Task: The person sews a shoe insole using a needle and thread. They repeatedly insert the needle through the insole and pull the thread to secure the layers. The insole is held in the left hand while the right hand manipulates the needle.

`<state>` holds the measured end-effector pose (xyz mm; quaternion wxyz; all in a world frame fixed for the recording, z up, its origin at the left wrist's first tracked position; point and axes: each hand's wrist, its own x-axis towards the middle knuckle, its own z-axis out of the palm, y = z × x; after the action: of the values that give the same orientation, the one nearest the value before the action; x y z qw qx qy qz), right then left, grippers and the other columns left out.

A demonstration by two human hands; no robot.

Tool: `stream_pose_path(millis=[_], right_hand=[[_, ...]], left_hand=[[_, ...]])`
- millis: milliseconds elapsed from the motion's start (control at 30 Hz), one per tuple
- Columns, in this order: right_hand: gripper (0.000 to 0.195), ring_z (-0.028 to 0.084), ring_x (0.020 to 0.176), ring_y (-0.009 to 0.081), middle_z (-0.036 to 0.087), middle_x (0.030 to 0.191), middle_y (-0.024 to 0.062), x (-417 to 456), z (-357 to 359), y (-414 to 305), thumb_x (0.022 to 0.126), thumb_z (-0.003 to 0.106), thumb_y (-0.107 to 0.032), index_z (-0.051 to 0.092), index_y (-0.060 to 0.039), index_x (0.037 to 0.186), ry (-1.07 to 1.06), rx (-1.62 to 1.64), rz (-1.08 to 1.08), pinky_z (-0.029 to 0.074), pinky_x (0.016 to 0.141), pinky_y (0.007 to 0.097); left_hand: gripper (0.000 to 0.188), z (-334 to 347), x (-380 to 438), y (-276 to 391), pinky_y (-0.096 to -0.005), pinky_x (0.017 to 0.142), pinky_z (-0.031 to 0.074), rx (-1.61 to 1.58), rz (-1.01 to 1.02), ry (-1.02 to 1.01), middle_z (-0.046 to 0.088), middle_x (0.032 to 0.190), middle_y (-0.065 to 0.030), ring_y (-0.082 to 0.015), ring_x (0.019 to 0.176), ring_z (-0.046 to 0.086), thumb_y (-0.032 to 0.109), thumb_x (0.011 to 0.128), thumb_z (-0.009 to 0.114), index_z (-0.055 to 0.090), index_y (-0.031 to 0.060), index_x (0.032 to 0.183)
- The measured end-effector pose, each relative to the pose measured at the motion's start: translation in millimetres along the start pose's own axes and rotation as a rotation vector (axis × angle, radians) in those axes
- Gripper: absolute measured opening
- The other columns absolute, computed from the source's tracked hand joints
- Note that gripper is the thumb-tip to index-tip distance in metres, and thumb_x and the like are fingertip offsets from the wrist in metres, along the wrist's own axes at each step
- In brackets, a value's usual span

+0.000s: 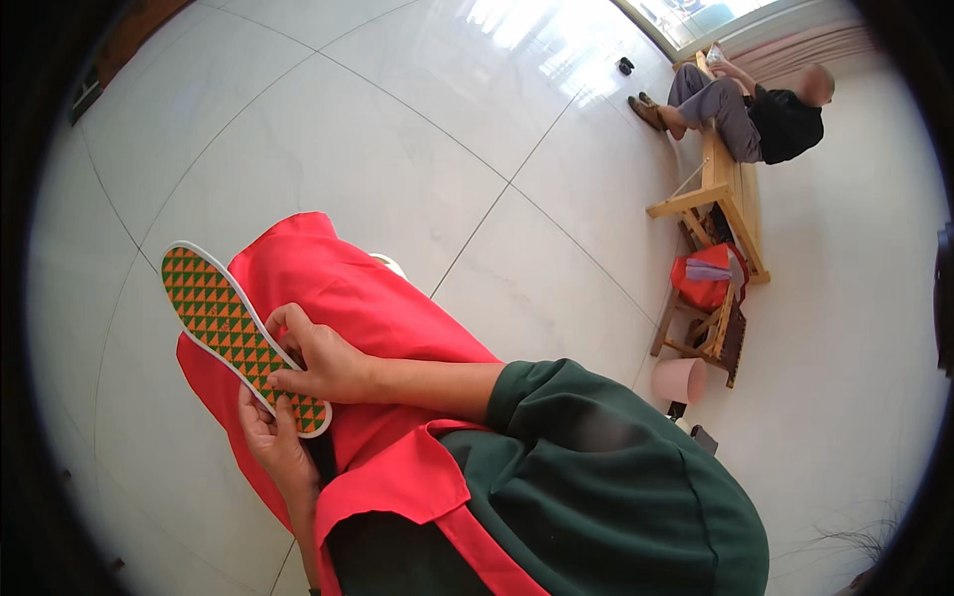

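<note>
An insole (231,328) with a green and orange triangle pattern and a white edge slants above my lap. My left hand (279,439) grips its narrower lower end, thumb on the patterned face and fingers at the left edge and underneath. Higher up on the right edge, my right hand (320,357) holds it too, its thumb on the pattern and its other fingers bent at the rim. The far, wider end sticks out past my hands. Beneath lies a red apron (320,276) over my legs.
Pale floor tiles (387,156) surround me. A person (745,112) sits on a wooden bench (734,194) at the upper right. Below it are a red bag (697,290) on a wooden chair (712,335) and a pink bin (678,380).
</note>
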<state>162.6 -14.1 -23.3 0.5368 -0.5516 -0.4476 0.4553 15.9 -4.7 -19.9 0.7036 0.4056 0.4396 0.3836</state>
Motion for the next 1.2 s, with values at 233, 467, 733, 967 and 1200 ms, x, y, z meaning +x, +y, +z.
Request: stream_pose_path(millis=[233,467,733,967,1200], right_hand=[[0.024,0.057,0.084,0.0212,0.054,0.097,0.0096,-4.7,7.2,-7.5,0.073,0.071,-0.008,0.057,-0.0077,0.092,0.103,-0.186,-0.221,0.05,0.07,0.0316],[0.015,0.052,0.093,0.0239,0.051,0.101,0.0074,-1.8,6.9,-11.1,0.069,0.074,-0.011,0.061,-0.0096,0.077,0.195,-0.343,-0.366,0.048,0.079,0.0352],[0.013,0.052,0.091,0.0248,0.052,0.096,0.0051,-1.1,4.3,-10.1,0.071,0.072,-0.014,0.061,-0.0103,0.078,0.153,-0.402,-0.38,0.047,0.078,0.0355],[0.012,0.05,0.092,0.0256,0.052,0.093,0.0058,-2.0,4.0,-12.4,0.072,0.07,-0.016,0.061,-0.0108,0.077,0.152,-0.391,-0.364,0.046,0.079,0.0358],[0.012,0.05,0.092,0.0255,0.052,0.093,0.0059,-3.2,4.1,-11.9,0.072,0.07,-0.016,0.061,-0.0106,0.077,0.156,-0.401,-0.359,0.045,0.079,0.0358]], left_hand=[[0.044,2.3,-6.8,12.1,-0.0297,0.09,0.045,0.058,0.03,-0.023,0.051,0.122,-0.013,-0.017,0.107,0.054,0.002,0.094,0.048,0.032,-0.0043,0.134],[0.043,9.3,-6.4,20.4,-0.0311,0.092,0.044,0.04,0.034,-0.042,0.048,0.126,-0.0134,-0.0183,0.111,0.051,0.003,0.095,0.046,0.032,-0.0043,0.135],[0.044,8.7,-7.1,19.2,-0.0317,0.093,0.043,0.002,0.024,-0.037,0.046,0.129,-0.014,-0.0199,0.113,0.05,0.006,0.095,0.048,0.032,-0.0044,0.135],[0.046,13.0,-9.0,20.9,-0.0319,0.094,0.043,-0.055,0.015,-0.038,0.045,0.13,-0.0151,-0.0203,0.115,0.049,0.007,0.095,0.048,0.031,-0.0045,0.136],[0.048,12.9,-10.1,18.7,-0.0318,0.094,0.043,-0.046,0.022,-0.018,0.046,0.13,-0.0131,-0.0197,0.114,0.049,0.007,0.093,0.052,0.032,-0.0024,0.136]])
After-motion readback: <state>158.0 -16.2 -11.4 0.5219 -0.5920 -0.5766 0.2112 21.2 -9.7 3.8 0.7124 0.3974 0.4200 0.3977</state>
